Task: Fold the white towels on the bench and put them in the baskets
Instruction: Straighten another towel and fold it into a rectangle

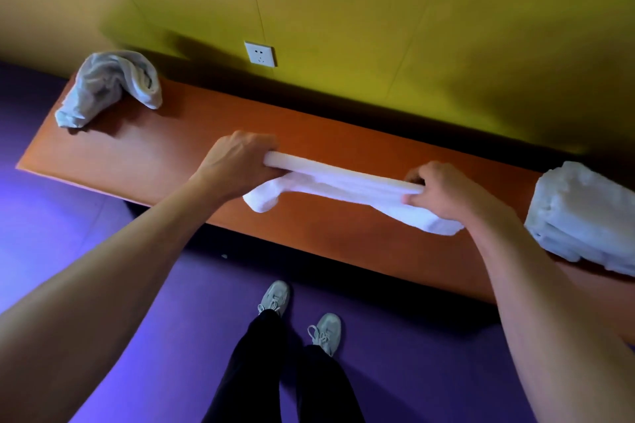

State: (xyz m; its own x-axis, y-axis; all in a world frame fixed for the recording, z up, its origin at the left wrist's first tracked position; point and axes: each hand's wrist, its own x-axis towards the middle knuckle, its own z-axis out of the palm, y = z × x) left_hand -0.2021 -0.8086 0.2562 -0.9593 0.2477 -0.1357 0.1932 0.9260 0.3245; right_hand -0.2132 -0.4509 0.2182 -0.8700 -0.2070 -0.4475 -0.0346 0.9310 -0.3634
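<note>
The white towel [347, 185] gripped between the left hand [237, 165] and right hand [443, 191] is soft terry cloth, its folded edge smooth and tight. The crumpled towel [106, 86] looks greyer, its pile rougher and creased. The folded towel stack [584, 216] shows a nubbly, fluffy nap. The bench [144, 151] top is smooth orange-brown wood or laminate with a low sheen. The wall socket [260, 53] is glossy white plastic. The purple floor [68, 216] looks matt.

The scene is viewed from a single head-worn wide-angle camera, aimed forward and steeply down, close over the bench [144, 148], with the wall [378, 10] seen beyond and the floor [103, 251] seen directly beneath.
</note>
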